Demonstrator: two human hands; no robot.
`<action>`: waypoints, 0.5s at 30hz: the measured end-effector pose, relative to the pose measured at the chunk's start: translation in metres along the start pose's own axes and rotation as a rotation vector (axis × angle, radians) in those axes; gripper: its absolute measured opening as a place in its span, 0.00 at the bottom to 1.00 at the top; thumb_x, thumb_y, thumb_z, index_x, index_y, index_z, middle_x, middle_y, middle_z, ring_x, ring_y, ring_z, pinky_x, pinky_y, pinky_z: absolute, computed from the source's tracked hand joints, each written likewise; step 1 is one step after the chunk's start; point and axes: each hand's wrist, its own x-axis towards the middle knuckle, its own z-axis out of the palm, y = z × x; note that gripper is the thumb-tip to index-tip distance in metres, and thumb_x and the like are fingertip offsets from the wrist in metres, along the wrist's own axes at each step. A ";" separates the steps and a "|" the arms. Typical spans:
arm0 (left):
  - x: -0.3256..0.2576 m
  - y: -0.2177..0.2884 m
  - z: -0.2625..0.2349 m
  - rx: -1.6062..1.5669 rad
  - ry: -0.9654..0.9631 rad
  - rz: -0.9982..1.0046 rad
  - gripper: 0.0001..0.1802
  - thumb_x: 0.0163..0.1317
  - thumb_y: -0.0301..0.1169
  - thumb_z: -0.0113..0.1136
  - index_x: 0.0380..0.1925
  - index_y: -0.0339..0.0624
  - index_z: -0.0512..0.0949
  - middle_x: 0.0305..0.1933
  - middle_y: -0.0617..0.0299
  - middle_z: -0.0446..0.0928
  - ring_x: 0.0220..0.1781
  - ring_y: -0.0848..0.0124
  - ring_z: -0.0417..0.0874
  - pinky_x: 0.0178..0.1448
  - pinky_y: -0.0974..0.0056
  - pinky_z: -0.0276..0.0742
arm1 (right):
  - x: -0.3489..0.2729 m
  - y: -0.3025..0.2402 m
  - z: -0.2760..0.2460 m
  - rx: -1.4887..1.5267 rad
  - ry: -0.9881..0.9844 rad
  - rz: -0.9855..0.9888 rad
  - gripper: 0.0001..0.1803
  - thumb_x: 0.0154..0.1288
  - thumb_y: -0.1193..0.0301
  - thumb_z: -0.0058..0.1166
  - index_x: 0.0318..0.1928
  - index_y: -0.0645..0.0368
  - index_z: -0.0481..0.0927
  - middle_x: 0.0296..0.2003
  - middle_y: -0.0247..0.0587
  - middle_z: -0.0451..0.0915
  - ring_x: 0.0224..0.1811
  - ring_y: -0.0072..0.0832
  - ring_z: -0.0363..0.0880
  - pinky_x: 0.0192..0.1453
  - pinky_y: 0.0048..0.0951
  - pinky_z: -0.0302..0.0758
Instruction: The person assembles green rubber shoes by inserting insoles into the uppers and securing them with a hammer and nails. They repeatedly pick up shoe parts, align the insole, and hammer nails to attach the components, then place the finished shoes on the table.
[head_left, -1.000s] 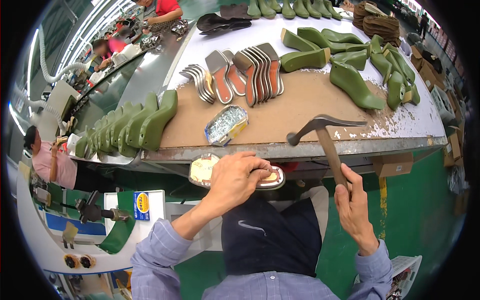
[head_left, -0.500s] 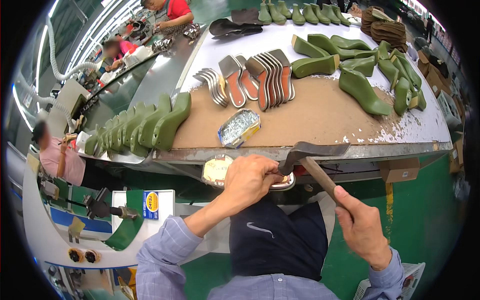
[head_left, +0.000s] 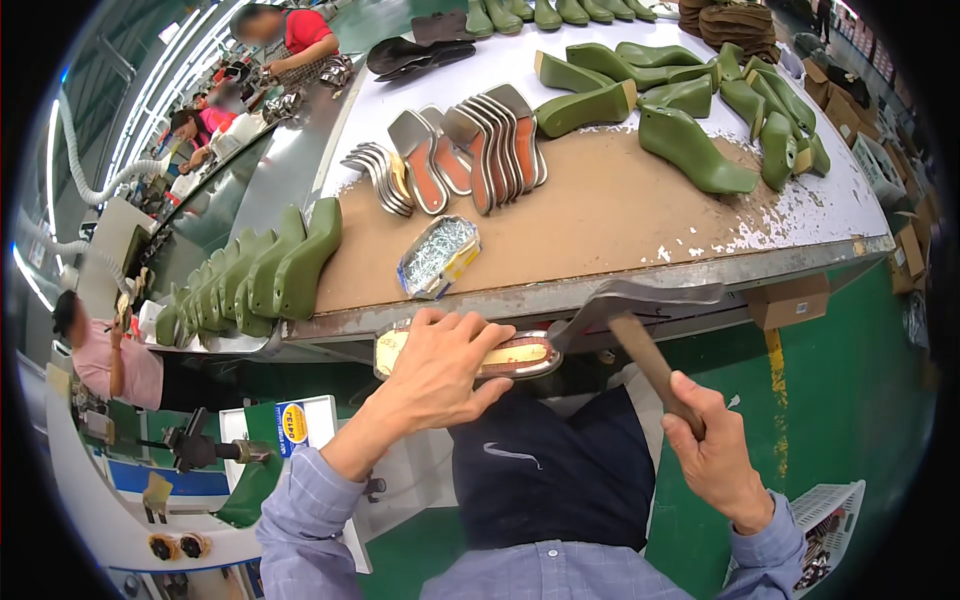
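Just off the near table edge, a shoe last with a pale and reddish-brown insole (head_left: pixel 530 353) lies sole up. My left hand (head_left: pixel 435 368) rests across it, fingers spread, thumb along the near side. A cobbler's hammer (head_left: pixel 655 370), with a wooden handle and long curved dark head, is in my right hand (head_left: pixel 712 440), fingers wrapped round the handle. The head's left end is close to the insole's right end; I cannot tell whether they touch. Beyond the edge stands an open small box of nails (head_left: pixel 440 258).
The table (head_left: pixel 600 220) bears orange-and-grey insoles (head_left: pixel 490 150), green shoe lasts (head_left: pixel 695 152), and a row of lasts (head_left: pixel 310 260) at left. A cardboard box (head_left: pixel 790 302) sits under it. A white machine (head_left: pixel 190 510) stands at left, a white basket (head_left: pixel 835 530) lower right. Several people work at left.
My left hand has opened from a pinch near the insole's right end and moved left, spreading over it. The hammer stays in my right hand. The whole view has shifted slightly.
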 end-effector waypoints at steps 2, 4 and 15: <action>-0.001 0.000 0.001 0.001 0.013 0.013 0.29 0.58 0.47 0.69 0.57 0.46 0.78 0.46 0.56 0.78 0.50 0.59 0.80 0.61 0.52 0.65 | 0.010 -0.011 -0.008 -0.131 0.051 -0.154 0.27 0.67 0.80 0.63 0.66 0.62 0.71 0.52 0.55 0.84 0.48 0.42 0.88 0.49 0.33 0.83; -0.006 0.000 0.002 0.008 0.007 0.000 0.30 0.58 0.47 0.69 0.58 0.46 0.77 0.47 0.57 0.78 0.51 0.58 0.80 0.61 0.52 0.65 | 0.014 -0.021 -0.021 -0.266 0.120 -0.278 0.27 0.68 0.77 0.64 0.65 0.62 0.72 0.54 0.55 0.82 0.48 0.42 0.87 0.50 0.34 0.82; -0.002 -0.004 0.004 0.057 0.067 0.073 0.28 0.58 0.46 0.69 0.54 0.44 0.77 0.43 0.57 0.77 0.47 0.59 0.79 0.52 0.54 0.68 | 0.037 -0.041 -0.016 -0.283 0.051 -0.251 0.24 0.67 0.81 0.60 0.63 0.67 0.74 0.49 0.56 0.85 0.47 0.44 0.88 0.52 0.38 0.83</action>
